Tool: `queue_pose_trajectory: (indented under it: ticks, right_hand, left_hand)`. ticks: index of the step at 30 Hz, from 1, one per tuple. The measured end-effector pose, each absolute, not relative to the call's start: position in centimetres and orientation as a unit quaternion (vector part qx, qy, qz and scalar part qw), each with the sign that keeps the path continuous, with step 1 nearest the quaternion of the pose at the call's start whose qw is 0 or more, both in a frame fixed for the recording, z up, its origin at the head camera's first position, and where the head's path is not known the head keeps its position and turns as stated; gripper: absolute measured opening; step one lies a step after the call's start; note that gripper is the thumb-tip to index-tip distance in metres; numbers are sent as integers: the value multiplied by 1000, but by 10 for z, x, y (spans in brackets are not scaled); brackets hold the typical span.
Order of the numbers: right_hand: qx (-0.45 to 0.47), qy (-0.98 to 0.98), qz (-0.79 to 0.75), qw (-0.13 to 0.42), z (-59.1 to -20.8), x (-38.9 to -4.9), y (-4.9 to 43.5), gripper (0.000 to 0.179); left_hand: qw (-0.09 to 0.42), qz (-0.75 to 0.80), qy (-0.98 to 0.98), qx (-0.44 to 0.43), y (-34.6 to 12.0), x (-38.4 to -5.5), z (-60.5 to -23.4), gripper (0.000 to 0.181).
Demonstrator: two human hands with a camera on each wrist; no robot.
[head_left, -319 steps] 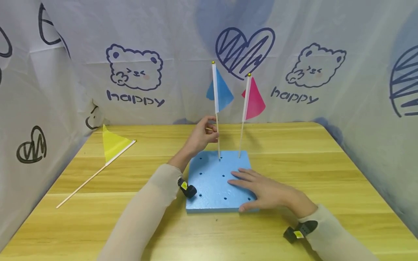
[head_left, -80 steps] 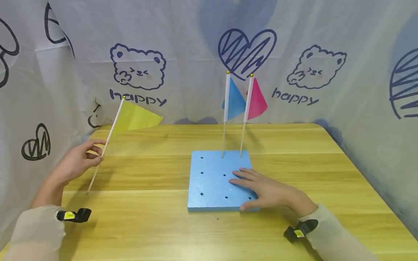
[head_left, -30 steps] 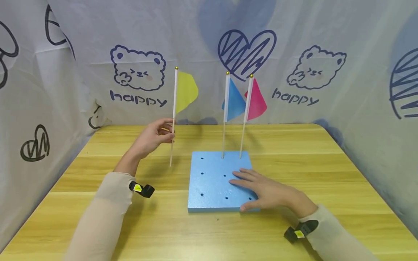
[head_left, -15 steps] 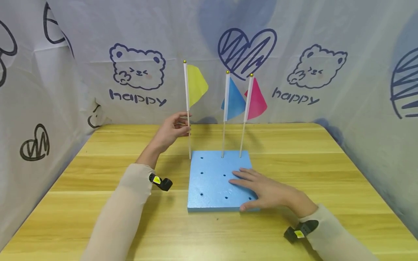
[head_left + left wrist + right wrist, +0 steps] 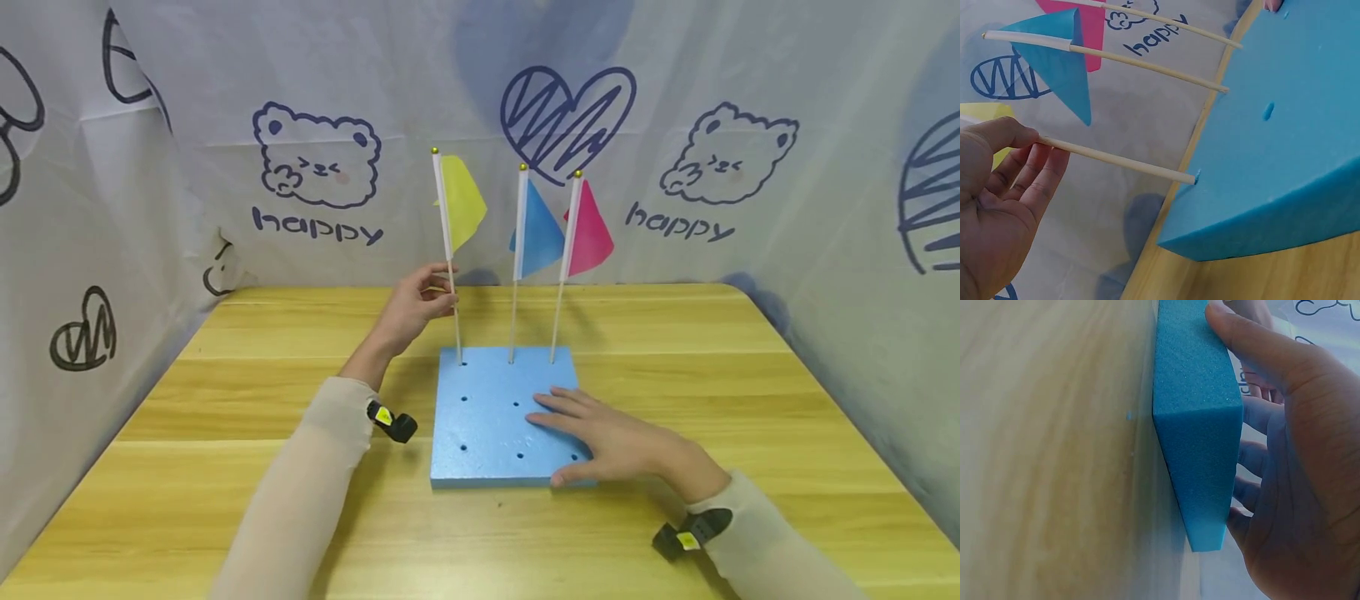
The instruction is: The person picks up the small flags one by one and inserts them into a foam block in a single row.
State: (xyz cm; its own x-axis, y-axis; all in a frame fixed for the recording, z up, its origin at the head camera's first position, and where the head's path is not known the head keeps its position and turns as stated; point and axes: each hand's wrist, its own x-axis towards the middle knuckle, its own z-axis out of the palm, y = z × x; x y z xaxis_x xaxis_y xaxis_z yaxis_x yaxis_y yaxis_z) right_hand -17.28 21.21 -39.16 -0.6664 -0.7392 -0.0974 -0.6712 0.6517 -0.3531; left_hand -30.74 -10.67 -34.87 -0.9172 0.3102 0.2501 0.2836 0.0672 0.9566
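My left hand (image 5: 411, 310) pinches the thin wooden stick of a yellow flag (image 5: 463, 202) between thumb and fingers. The stick's lower end (image 5: 1188, 179) is at the rim of the back-left hole in a blue foam board (image 5: 487, 427); I cannot tell whether it touches. The flag leans slightly left. A blue flag (image 5: 538, 233) and a pink flag (image 5: 589, 232) stand in the back-middle and back-right holes. My right hand (image 5: 622, 435) rests with spread fingers on the board's right side, its thumb (image 5: 1254, 347) at the front edge.
The board lies on a wooden table (image 5: 247, 417), with several bare holes in its middle and front rows. A white curtain (image 5: 435, 100) with bear and heart drawings hangs behind and at both sides.
The left hand let go of the blue flag, picked the yellow flag off the table's left and carried it upright rightward to the board's back-left hole. The right hand stayed put.
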Motion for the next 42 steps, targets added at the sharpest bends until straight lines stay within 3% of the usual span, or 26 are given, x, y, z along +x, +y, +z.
queue_pose_trajectory:
  ticks: [16, 42]
  right_hand:
    - [-390, 902, -147, 111, -394, -171, 209, 86]
    - [-387, 903, -146, 118, -393, -173, 212, 87]
  left_hand:
    - [17, 651, 722, 232, -105, -312, -354, 39]
    - [73, 654, 697, 284, -109, -309, -380, 32]
